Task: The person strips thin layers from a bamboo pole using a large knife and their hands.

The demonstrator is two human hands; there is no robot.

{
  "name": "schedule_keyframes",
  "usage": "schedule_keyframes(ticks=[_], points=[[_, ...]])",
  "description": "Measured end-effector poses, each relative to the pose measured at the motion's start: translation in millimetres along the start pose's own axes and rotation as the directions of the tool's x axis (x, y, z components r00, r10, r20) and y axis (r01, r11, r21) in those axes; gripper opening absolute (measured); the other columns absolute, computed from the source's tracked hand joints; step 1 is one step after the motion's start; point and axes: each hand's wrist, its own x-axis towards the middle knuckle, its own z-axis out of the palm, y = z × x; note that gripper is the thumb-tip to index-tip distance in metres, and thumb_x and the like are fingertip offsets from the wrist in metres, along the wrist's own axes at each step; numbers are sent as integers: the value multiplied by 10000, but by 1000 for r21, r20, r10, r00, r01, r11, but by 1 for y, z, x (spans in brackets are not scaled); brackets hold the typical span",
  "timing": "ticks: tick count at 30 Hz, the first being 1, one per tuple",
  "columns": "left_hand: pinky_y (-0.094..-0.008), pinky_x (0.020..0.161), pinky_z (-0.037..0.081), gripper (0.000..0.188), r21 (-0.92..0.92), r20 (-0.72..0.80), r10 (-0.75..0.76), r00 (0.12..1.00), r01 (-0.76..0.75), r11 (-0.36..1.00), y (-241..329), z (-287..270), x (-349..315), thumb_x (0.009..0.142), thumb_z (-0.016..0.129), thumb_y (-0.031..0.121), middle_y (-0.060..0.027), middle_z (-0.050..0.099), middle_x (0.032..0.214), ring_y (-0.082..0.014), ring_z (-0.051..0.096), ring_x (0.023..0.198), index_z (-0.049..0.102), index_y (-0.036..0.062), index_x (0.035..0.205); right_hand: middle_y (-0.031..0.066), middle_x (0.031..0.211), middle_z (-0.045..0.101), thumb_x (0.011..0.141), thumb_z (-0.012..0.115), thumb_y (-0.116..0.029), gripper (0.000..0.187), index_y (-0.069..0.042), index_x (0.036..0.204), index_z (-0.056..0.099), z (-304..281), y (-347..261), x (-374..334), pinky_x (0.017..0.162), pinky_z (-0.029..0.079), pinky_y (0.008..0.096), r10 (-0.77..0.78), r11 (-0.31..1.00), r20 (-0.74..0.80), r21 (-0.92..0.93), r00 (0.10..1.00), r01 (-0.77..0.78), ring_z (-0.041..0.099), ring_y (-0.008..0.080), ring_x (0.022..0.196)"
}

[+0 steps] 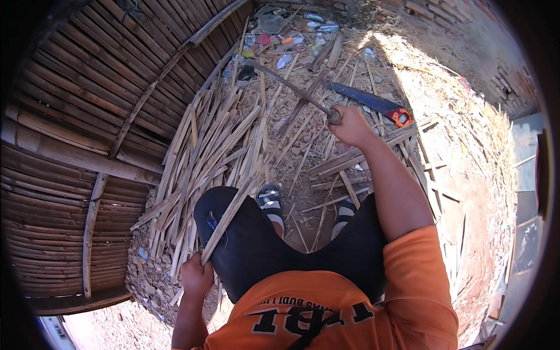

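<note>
My left hand [197,274] is closed round the near end of a split bamboo strip [233,210], which slants across my left thigh toward the pile beyond. Out in front, my right hand [352,126] grips the round handle of a long, narrow-bladed machete [286,83]. Its blade points away to the far left, over the littered ground, and appears nearly edge-on. A dark wooden piece [300,108] lies crossed under the blade. Beyond my right hand rests a handsaw [370,101] with a dark blue blade and an orange and black handle.
Many split strips [204,134] are heaped at the left, beside a bamboo slat wall [99,76]. More strips [344,163] lie between my feet and the right side. Plastic litter [286,38] is scattered at the back, near a brick wall [466,35].
</note>
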Motion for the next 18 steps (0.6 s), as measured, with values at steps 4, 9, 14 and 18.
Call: schedule_keyframes(ticks=[4,9,14,18], points=[[-554,621,518,210,168,15,12,1000,-14,986,18,-26,4,842,650,194,-259,641,677,-480,651,654,585,14,754,220,911,729,819,762,-241,390,-22,1133,687,-11,32,2,805,558,501,-70,997,-199,-55,978,60,703,433,866],[-546,608,503,170,86,3,9,1000,-9,996,11,-16,-1,841,634,156,-260,633,677,-472,649,653,591,14,758,218,915,734,800,739,-202,304,-54,1057,675,-10,-44,-28,779,567,499,-325,867,71,-375,943,327,716,416,878],[-571,634,506,177,175,-55,27,998,-17,984,18,-5,7,811,632,166,-266,635,689,-485,646,662,588,2,761,197,957,739,816,747,-234,363,-71,1134,682,-17,17,-8,815,568,495,83,988,56,-139,995,-75,711,403,920],[-562,636,510,175,138,-22,15,1000,-12,990,17,-19,-3,802,623,152,-271,620,664,-488,643,654,590,-10,746,200,979,732,815,727,-225,346,-89,1131,688,-15,-18,-22,847,556,503,-163,951,-47,-272,986,144,700,402,967]])
